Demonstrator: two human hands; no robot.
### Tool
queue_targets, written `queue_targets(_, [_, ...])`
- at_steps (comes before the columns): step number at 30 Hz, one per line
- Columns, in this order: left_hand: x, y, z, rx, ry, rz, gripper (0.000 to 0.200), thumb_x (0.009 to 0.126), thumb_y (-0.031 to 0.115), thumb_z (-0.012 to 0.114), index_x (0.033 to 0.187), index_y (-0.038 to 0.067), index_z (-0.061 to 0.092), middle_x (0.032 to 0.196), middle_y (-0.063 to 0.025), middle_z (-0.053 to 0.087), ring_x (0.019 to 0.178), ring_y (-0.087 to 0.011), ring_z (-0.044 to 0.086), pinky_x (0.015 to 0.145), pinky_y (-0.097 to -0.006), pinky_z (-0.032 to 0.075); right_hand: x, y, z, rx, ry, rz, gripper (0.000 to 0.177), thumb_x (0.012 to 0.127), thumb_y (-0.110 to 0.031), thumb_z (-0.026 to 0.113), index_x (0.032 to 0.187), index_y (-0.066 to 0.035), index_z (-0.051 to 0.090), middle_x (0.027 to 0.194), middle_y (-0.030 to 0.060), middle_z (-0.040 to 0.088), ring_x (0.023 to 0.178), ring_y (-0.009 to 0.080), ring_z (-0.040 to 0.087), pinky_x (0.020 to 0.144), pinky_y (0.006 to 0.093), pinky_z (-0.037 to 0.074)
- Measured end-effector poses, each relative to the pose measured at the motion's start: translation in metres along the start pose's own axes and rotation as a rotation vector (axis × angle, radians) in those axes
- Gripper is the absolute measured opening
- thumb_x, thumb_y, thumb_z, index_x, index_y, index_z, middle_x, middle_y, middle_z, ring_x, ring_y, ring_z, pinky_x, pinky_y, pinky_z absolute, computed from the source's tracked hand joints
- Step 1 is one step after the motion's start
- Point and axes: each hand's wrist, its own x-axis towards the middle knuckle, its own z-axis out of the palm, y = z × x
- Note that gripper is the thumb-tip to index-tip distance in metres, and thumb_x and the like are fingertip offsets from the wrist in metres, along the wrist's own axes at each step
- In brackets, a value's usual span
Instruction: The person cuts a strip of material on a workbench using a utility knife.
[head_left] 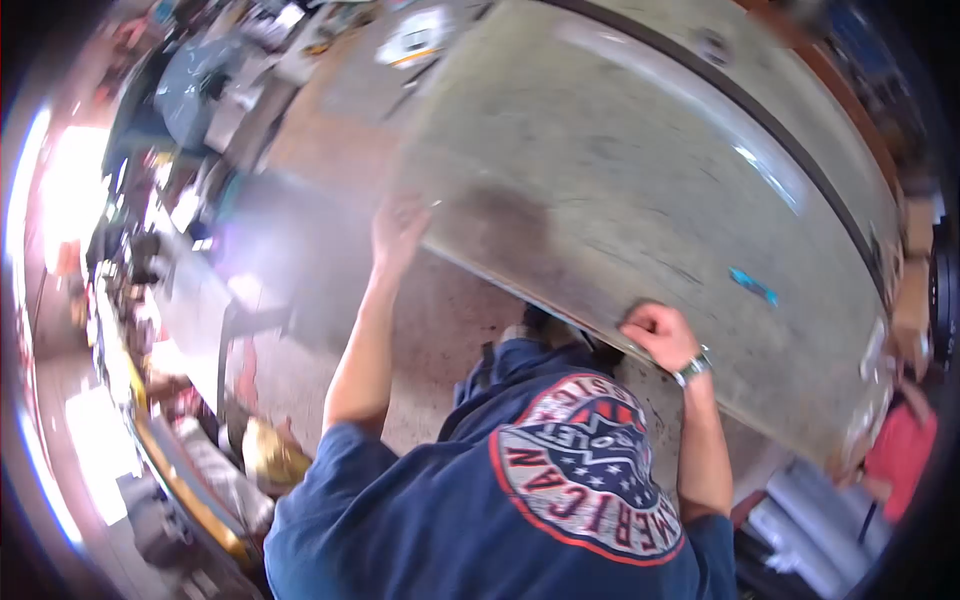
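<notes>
A large grey-green tabletop [620, 180] stretches out in front of me, its surface scuffed. My left hand [398, 232] is at its near left corner, blurred, so its fingers do not show clearly. Over the near edge sits my right hand [662, 336], with its fingers curled in; whatever lies inside them is hidden. A wristwatch [692, 369] is on the right wrist. Farther right on the tabletop lies a small teal object [753, 286], too blurred to name.
Across the table runs a dark curved strip [760, 110]. A brown surface [330, 110] adjoins at left, bearing a white item [413, 38]. Cluttered shelving stands at far left. At right are a person in a red shirt [905, 450] and grey rolls [815, 530].
</notes>
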Motion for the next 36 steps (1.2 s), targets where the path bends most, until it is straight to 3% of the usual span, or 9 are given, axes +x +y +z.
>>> queue_targets(5, [0.038,-0.016,-0.044,0.188,0.089,0.039,0.043,0.089,-0.002,0.072,0.129,0.0,0.06,0.087,0.0029,0.064,0.079,-0.0054,0.059,0.073,-0.0214,0.048,0.007,0.006,0.021,-0.094,0.119,0.081,0.016,0.088,-0.013,0.079,0.09,0.0,0.07,0.072,0.0011,0.068,0.065,0.0089,0.059,0.06,0.0284,0.047])
queue_targets(12, [0.078,-0.045,-0.051,0.064,0.135,0.145,0.049,0.084,-0.002,0.078,0.13,0.004,0.062,0.09,0.0007,0.067,0.08,-0.007,0.06,0.077,-0.0221,0.049,0.015,0.005,0.032,-0.066,0.189,0.113,0.014,0.091,-0.012,0.077,0.091,0.0,0.071,0.073,0.0003,0.068,0.066,0.0074,0.06,0.06,0.0269,0.048])
queue_targets(18, [0.069,-0.053,-0.05,0.336,0.313,0.211,0.061,0.076,0.01,0.086,0.132,0.009,0.063,0.107,-0.0063,0.067,0.098,-0.0146,0.061,0.088,-0.0324,0.053,0.019,0.009,0.029,-0.067,0.179,0.141,0.011,0.093,-0.01,0.075,0.092,0.0,0.07,0.075,-0.0008,0.069,0.066,0.0055,0.06,0.059,0.0247,0.047])
queue_targets(21, [0.065,-0.051,-0.052,0.349,0.272,0.178,0.058,0.076,0.017,0.087,0.13,0.009,0.067,0.116,-0.0089,0.067,0.107,-0.0182,0.06,0.093,-0.0349,0.054,0.018,0.01,0.034,-0.013,0.195,0.147,0.011,0.093,-0.009,0.075,0.093,0.001,0.07,0.075,-0.0005,0.069,0.065,0.0058,0.061,0.058,0.0246,0.048])
queue_targets(27, [0.063,-0.04,-0.056,0.471,0.272,0.125,0.042,0.078,0.021,0.085,0.116,0.005,0.077,0.11,-0.0115,0.071,0.1,-0.0204,0.067,0.092,-0.033,0.055,0.016,0.017,0.033,-0.077,0.198,0.154,0.012,0.092,-0.01,0.077,0.092,0.001,0.071,0.074,0.0004,0.07,0.064,0.006,0.062,0.058,0.0253,0.049])
queue_targets(36, [0.078,-0.06,-0.067,0.312,0.191,0.091,0.04,0.081,0.015,0.084,0.116,-0.002,0.076,0.101,-0.0104,0.078,0.089,-0.0151,0.072,0.084,-0.0291,0.056,0.018,0.014,0.03,-0.069,0.179,0.172,0.013,0.091,-0.01,0.078,0.092,0.002,0.071,0.075,0.0006,0.071,0.067,0.006,0.062,0.062,0.0253,0.05])
